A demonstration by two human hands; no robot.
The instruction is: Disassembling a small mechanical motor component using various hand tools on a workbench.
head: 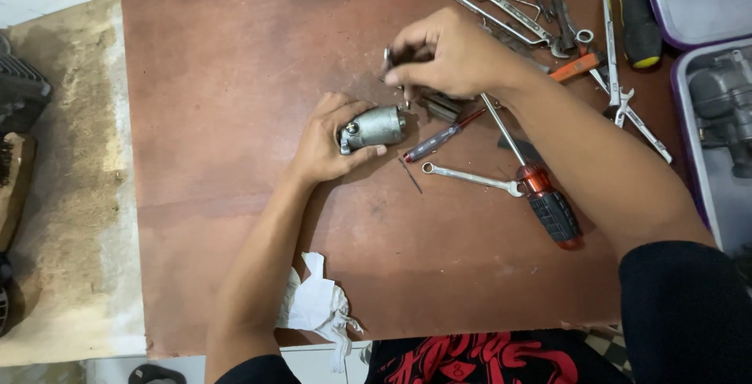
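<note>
Grey metal is what I am holding: my left hand point(325, 145) is wrapping its fingers around one small cylinder point(374, 127) at the middle of the brown worktop point(235, 78). Its long axis is running from nine o'clock to three o'clock, open end toward three. My right hand point(446, 55) is hovering at one o'clock from that end, the nearer hand to it, fingers pinching a small metal piece point(389, 59) I cannot identify. I am counting two screwdrivers: one red-and-black point(540, 188), one slim point(442, 137). One loose spanner point(470, 176) is lying at four o'clock, one white rag point(317, 306) at six.
</note>
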